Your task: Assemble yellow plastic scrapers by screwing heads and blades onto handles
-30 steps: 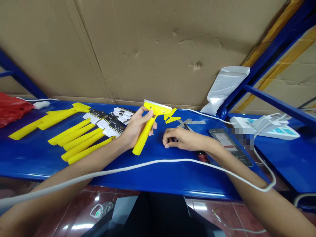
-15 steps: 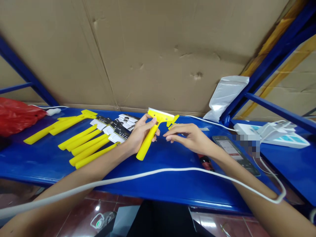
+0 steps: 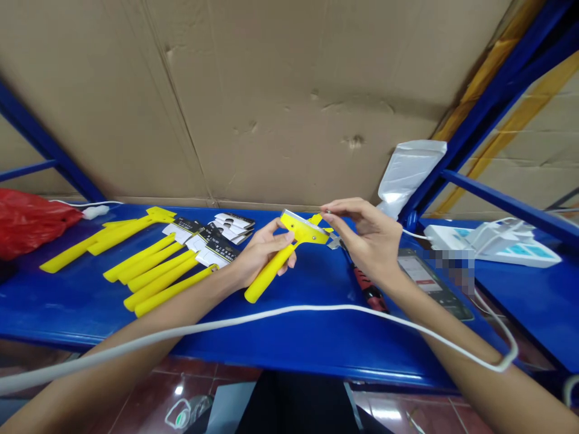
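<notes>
My left hand (image 3: 266, 250) is closed around a yellow scraper (image 3: 270, 274), just below its head, which has a metal strip along its top edge. My right hand (image 3: 368, 238) is raised beside the right end of that head, thumb and forefinger pinched on a small metal piece (image 3: 328, 212) too tiny to name surely. Another yellow part (image 3: 318, 219) lies behind the scraper head, partly hidden. Beneath my right wrist rests a red and black screwdriver (image 3: 368, 289). Several yellow scrapers (image 3: 158, 271) with black-and-white cards lie left of my left hand.
A phone (image 3: 429, 280) lies right of my right forearm, before a white power strip (image 3: 506, 250). A white cable (image 3: 289, 308) crosses in front of both forearms. Folded cards (image 3: 231, 226), a red bag (image 3: 34, 217) and a white pouch (image 3: 409, 175) stand near the cardboard wall (image 3: 271, 102).
My right hand has risen from the blue surface, now pinching a small metal piece near the scraper head. The scraper has tilted, its head's right end dipping. More of the screwdriver shows.
</notes>
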The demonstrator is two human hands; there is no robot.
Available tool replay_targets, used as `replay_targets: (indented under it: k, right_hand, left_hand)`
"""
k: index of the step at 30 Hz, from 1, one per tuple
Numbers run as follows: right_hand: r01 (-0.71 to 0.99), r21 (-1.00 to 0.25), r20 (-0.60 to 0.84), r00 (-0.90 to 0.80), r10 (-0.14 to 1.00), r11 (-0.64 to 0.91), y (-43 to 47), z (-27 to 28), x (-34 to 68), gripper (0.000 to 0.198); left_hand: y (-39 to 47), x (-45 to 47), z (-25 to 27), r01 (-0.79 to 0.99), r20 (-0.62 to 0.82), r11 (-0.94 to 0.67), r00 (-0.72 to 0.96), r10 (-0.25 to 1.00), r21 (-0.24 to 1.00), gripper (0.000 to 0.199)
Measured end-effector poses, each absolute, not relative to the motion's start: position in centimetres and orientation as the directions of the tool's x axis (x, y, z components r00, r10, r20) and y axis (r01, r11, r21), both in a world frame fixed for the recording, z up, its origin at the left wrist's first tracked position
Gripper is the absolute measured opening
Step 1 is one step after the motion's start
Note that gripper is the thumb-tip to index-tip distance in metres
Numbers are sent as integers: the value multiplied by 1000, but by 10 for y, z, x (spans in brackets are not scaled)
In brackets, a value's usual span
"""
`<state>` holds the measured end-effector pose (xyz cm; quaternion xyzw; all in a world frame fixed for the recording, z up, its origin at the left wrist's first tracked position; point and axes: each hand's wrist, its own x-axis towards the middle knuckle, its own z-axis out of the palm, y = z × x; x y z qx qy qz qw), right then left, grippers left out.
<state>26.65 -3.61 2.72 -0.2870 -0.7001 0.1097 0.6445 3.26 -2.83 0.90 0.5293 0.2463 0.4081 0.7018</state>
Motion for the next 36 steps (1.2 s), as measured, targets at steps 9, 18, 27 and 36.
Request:
replay_targets:
  k: [9, 18, 27, 36]
  right_hand:
    - [357, -459, 833, -145, 534, 814, -41, 31, 262, 4]
    - [354, -692, 520, -361, 774, 630, -29, 20, 269, 14]
    - [274, -797, 388, -450, 804, 538, -25, 17, 267, 21]
    - [238, -857, 344, -397, 851, 457, -24, 13, 265, 35]
  left_hand:
    - [-34, 37, 10, -241, 34, 136, 591, 806, 961, 49]
    - [-35, 41, -1, -109, -94, 211, 640, 763, 971, 47]
    - [-34, 41, -6, -132, -108, 242, 629, 770, 961, 41]
    - [-33, 41, -8, -156, -93, 243, 633, 769, 957, 42]
